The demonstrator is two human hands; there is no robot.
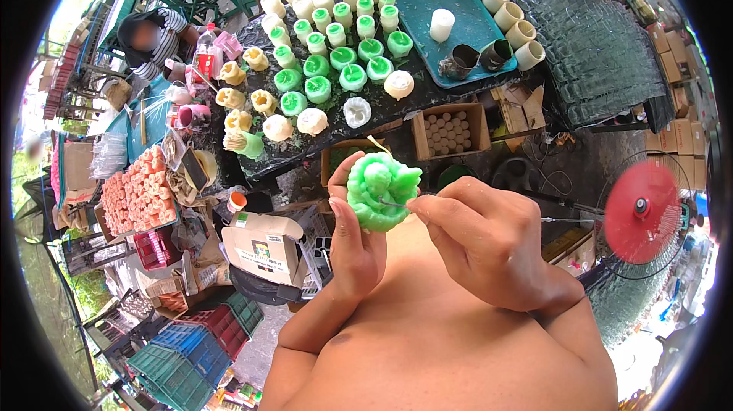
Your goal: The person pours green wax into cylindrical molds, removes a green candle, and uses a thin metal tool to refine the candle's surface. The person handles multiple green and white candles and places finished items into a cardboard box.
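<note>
My left hand (pixel 361 239) holds a green moulded wax candle (pixel 381 188) with a figure in relief and a pale wick rising from its top. Between thumb and fingers of my right hand (pixel 481 233) is a thin metal tool (pixel 392 203), its tip touching the front of the candle. Beyond my hands, rows of round moulds with green wax (pixel 318 89) stand on a dark-covered table, beside cream moulds (pixel 278 127) and a white mould (pixel 357 112).
A blue-green tray (pixel 424 16) carries a white candle and two dark cups. Under the table edge sits a carton of cylinders (pixel 449 133). A red fan (pixel 641 205) stands at right, glassware (pixel 601 50) behind it. Another person (pixel 152 39) is at far left, near a plastic bottle (pixel 205 56).
</note>
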